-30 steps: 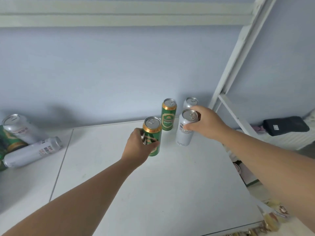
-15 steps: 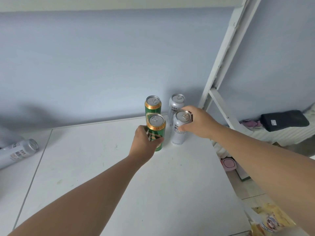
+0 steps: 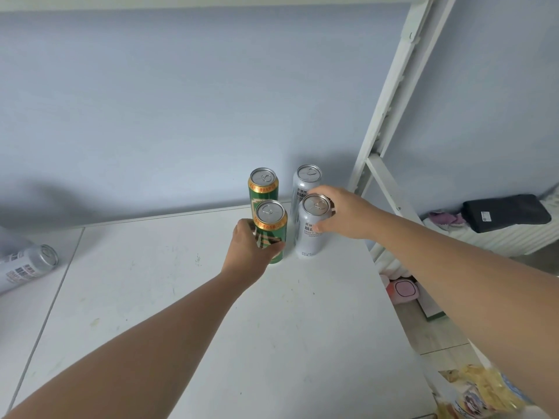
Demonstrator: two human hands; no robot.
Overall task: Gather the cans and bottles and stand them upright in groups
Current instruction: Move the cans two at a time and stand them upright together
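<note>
Four cans stand upright near the back edge of the white table [image 3: 187,313], two green and two silver, in a tight square. The left hand [image 3: 249,252] wraps the front green can [image 3: 272,229], directly before the rear green can [image 3: 263,186]. The right hand [image 3: 340,214] grips the front silver can [image 3: 311,234], before the rear silver can [image 3: 305,182]. A fifth can, the lying silver can [image 3: 27,267], rests on its side at the table's left.

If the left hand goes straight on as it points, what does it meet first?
Probably the rear green can, just behind the front green can that the left hand grips; their gap is unclear.
</note>
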